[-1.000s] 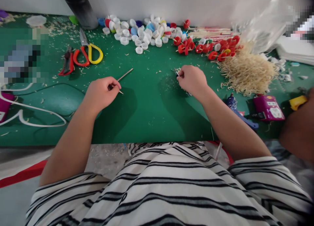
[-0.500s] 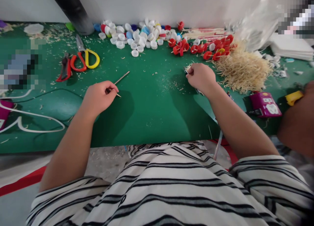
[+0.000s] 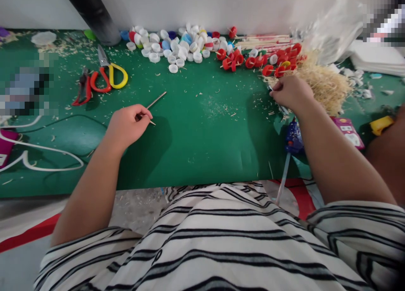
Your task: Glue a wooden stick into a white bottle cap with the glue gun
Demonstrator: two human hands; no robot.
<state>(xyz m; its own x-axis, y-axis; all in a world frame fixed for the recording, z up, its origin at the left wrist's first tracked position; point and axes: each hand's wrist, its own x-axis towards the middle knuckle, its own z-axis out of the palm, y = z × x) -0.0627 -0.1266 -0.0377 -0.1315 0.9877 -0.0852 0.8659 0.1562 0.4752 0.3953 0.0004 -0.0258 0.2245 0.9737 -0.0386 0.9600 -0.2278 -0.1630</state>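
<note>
Across the scene stretches a flat green table, with a loose pile of white, blue and red plastic caps along its far side. Right of centre sits a heap of pale, curly shavings. Beside it, the right hand has its fingers closed on a narrow dark-and-silver tool, its kind unclear to me. The left hand pinches a thin brown wooden stick, pointed near end free. I'd say a low, light wrist would avoid scattering the tiny pale slivers, while a relaxed pinch spares the stick.
</note>
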